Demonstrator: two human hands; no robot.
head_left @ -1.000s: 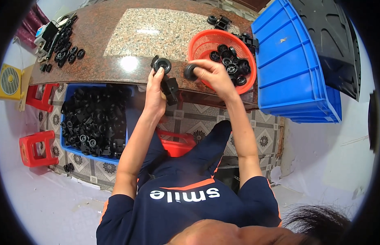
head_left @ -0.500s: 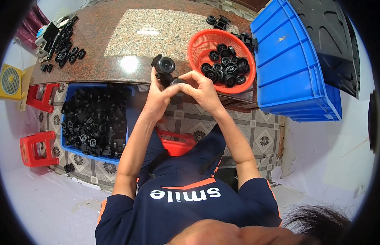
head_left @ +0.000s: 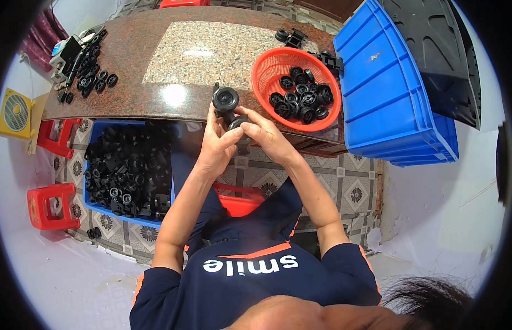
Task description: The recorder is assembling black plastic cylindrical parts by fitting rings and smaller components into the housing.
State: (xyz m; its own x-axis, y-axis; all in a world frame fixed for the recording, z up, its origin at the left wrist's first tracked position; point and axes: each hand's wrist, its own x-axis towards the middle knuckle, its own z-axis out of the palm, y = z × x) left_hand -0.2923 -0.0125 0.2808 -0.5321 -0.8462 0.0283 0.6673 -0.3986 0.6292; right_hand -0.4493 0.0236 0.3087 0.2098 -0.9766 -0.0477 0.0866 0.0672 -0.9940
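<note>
Just past the near edge of the table, both my hands hold a black plastic wheeled part [head_left: 226, 99]. One round wheel sits at its far end, facing up. A second black wheel [head_left: 239, 121] is at its near end. My left hand [head_left: 214, 147] is closed around the body from the left. My right hand [head_left: 273, 144] presses its thumb on the near wheel, with its fingers bent along the far side. Fingers hide much of the body between the wheels.
A red basket [head_left: 256, 100] of black wheels stands right on the table, beside a tilted blue crate [head_left: 385, 82]. Loose black wheels [head_left: 100, 86] lie at the table's left. Below, a blue bin [head_left: 89, 201] holds black parts. Red stools [head_left: 47, 208] stand on the floor at left.
The near wheel has turned more face-up, and my right thumb now lies across it. My right hand has come lower and flatter against the part. The whole view has shifted slightly.
</note>
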